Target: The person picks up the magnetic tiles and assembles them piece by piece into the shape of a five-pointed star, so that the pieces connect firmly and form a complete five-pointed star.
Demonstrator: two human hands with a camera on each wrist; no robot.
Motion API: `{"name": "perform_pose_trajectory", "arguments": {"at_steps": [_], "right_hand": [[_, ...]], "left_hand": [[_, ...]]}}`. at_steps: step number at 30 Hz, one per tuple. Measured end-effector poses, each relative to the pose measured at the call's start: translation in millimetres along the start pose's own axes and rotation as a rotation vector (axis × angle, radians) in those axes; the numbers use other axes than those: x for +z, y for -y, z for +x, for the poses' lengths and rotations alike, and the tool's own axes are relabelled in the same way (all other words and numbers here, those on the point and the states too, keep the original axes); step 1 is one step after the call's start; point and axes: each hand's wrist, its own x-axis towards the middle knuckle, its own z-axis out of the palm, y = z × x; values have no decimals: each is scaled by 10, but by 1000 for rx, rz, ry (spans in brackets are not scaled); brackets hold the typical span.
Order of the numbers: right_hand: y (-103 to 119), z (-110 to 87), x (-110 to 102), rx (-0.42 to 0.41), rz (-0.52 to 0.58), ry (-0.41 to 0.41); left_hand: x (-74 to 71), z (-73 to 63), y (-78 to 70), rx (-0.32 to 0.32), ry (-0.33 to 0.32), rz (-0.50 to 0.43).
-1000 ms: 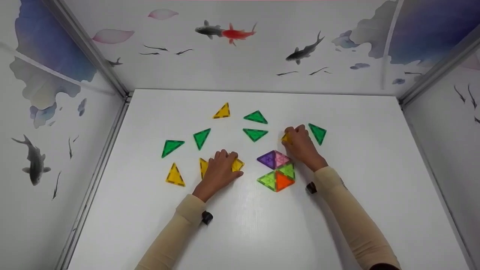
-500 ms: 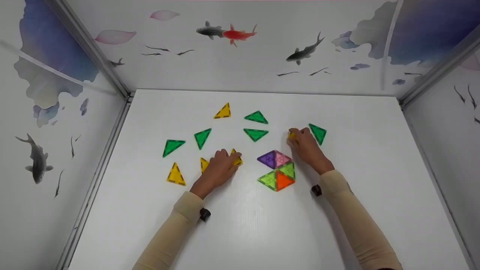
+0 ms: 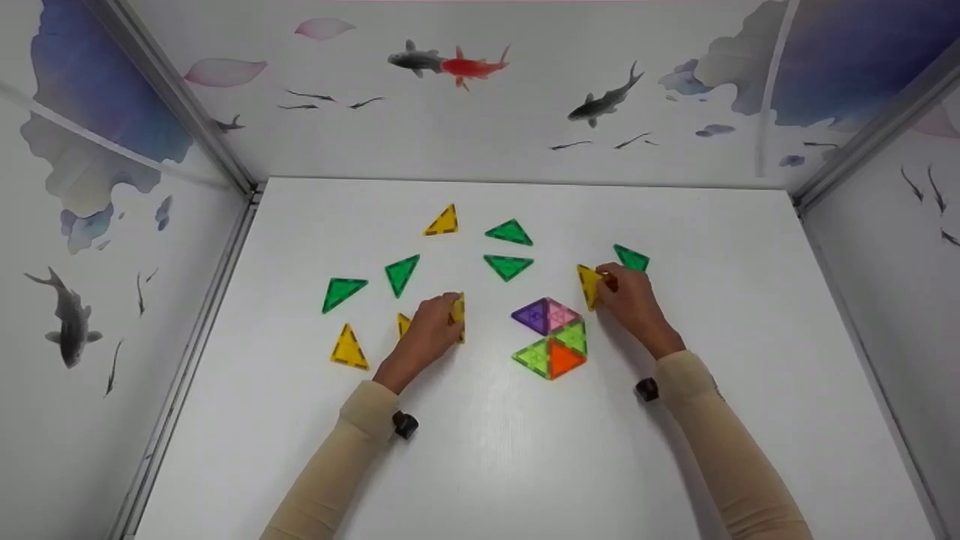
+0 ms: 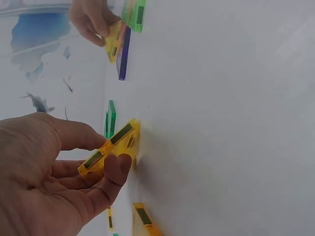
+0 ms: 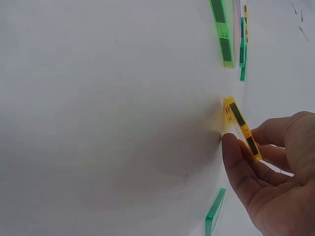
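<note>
My left hand (image 3: pixel 429 328) pinches a yellow triangular magnetic tile (image 4: pixel 123 142) between thumb and fingers, tilted up on edge over the table. Another yellow tile (image 3: pixel 404 324) lies partly hidden behind that hand. On the right, my right hand (image 3: pixel 634 304) pinches a second yellow triangular tile (image 3: pixel 589 286) by its side, also tilted in the right wrist view. Just left of and below it lies a joined group of triangles: a purple tile (image 3: pixel 533 316), a pink tile (image 3: pixel 561 315), two light green tiles (image 3: pixel 534 358) and an orange tile (image 3: pixel 565 358).
Loose green triangles lie about, among them one green tile (image 3: pixel 631 257) beyond my right hand and another green tile (image 3: pixel 508 266) in the middle. One yellow triangle (image 3: pixel 444 221) lies at the back, one yellow triangle (image 3: pixel 349 349) at the left. Printed walls enclose the white table (image 3: pixel 495 465).
My left hand has drawn slightly left, turning its yellow tile upright. The right hand has moved right and nearer, its yellow tile turning and now showing more; it now partly covers the green tile.
</note>
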Motion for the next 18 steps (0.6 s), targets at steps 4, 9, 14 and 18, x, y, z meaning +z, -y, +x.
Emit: {"name": "perform_pose_trajectory", "arguments": {"at_steps": [4, 9, 14, 18], "right_hand": [[-18, -45, 32, 35, 75, -75], [42, -147, 77, 33, 213, -145], [143, -255, 137, -39, 302, -181], [216, -330, 197, -76, 359, -176]], "left_hand": [[26, 17, 48, 27, -68, -97], [74, 39, 64, 31, -137, -211], [134, 44, 0, 41, -150, -270], [214, 63, -81, 68, -158, -318]]}}
